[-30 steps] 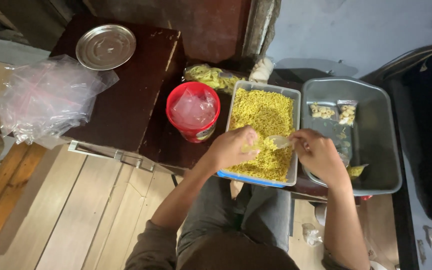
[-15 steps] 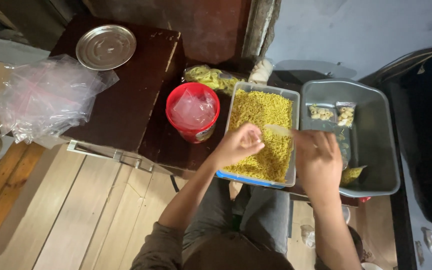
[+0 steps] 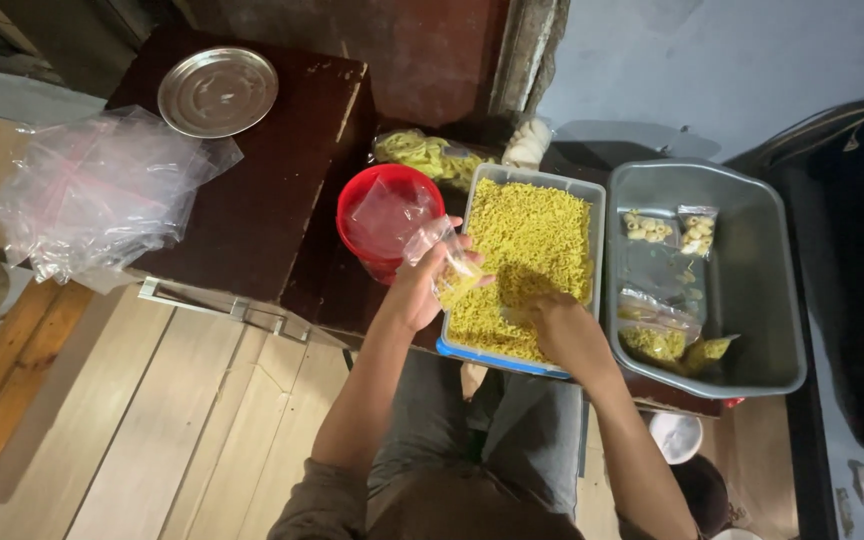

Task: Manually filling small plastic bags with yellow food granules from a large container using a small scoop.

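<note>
1. Small clear plastic bag, partly filled with yellow snack, held in left hand at tray's 9 o'clock edge.
2. Heap of empty clear bags, crumpled, red-tinted strips, 9 o'clock on dark table.
3. Clear bag of pale yellow snack, 12 o'clock of red bowl.
4. Filled small packets at grey tub's 12 o'clock; more at its 6 o'clock.

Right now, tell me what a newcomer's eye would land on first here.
The tray of yellow snack in the middle draws the eye, with the right hand dug into it and the left hand holding a small clear bag at its left edge. Beside it sit a red bowl on the left and a grey tub of filled packets on the right.
</note>
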